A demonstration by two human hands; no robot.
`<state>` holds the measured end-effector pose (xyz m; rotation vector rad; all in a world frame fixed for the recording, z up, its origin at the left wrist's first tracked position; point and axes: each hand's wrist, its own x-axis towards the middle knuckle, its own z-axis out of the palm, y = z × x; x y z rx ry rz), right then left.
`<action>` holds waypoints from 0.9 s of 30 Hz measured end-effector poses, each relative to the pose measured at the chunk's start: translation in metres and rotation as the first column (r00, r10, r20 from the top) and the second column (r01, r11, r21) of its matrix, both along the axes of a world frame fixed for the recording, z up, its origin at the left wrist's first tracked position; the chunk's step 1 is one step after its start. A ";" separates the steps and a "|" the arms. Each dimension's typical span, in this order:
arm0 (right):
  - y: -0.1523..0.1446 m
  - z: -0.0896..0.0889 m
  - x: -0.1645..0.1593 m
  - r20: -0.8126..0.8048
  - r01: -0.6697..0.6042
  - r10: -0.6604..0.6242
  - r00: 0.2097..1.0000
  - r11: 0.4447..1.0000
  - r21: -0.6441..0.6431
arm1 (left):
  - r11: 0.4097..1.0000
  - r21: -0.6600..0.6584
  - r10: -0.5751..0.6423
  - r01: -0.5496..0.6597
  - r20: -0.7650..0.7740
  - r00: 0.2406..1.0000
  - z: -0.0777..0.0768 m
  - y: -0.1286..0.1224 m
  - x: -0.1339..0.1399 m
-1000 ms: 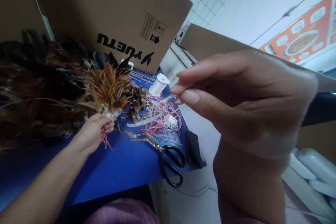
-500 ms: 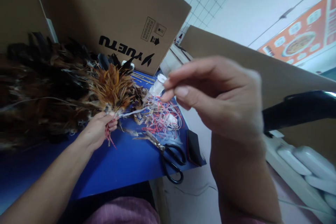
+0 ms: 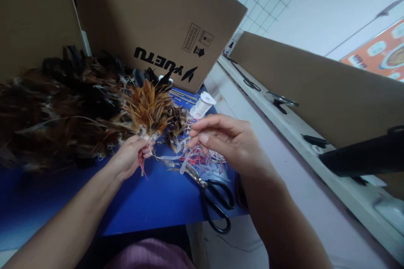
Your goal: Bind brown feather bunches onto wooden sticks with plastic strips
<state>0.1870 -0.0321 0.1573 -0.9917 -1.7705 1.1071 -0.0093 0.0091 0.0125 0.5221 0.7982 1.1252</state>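
My left hand [image 3: 129,157] is closed around the base of a feather bundle [image 3: 148,107], orange-brown with dark plumes behind. Red strings [image 3: 142,163] dangle below its fingers. From the bundle's base a pale ribbon [image 3: 167,158] trails right over the blue surface. My right hand [image 3: 232,145] hovers above a tangle of red and white strips [image 3: 202,159], thumb and fingertips pinched together; whatever sits between them is too fine to make out. Black-handled scissors [image 3: 217,197] lie below it, blades toward the bundle.
A white spool [image 3: 206,101] stands at the blue table's [image 3: 158,201] far right corner. Many dark feathers [image 3: 63,122] heap on the left. A large cardboard box [image 3: 151,17] rises behind. Beyond the right edge runs a pale ledge [image 3: 268,113] with dark tools.
My right hand has come down and away from the camera, over the strips. The ribbon, earlier stretched toward the right, now sags. My left hand keeps its hold on the bundle; the view has shifted.
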 end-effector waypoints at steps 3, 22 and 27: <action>-0.001 -0.004 0.006 -0.012 -0.008 0.008 1.000 1.000 -0.026 | 1.000 -0.008 0.012 -0.012 -0.011 1.000 0.001 0.000 0.001; -0.015 -0.144 -0.033 0.688 0.038 -0.276 0.671 0.940 0.339 | 0.998 0.035 -0.053 0.053 0.001 0.999 0.000 -0.003 0.003; -0.009 -0.151 -0.045 0.813 -0.066 -0.263 0.520 0.936 0.345 | 0.997 0.042 -0.059 0.059 -0.011 0.998 0.001 -0.004 0.001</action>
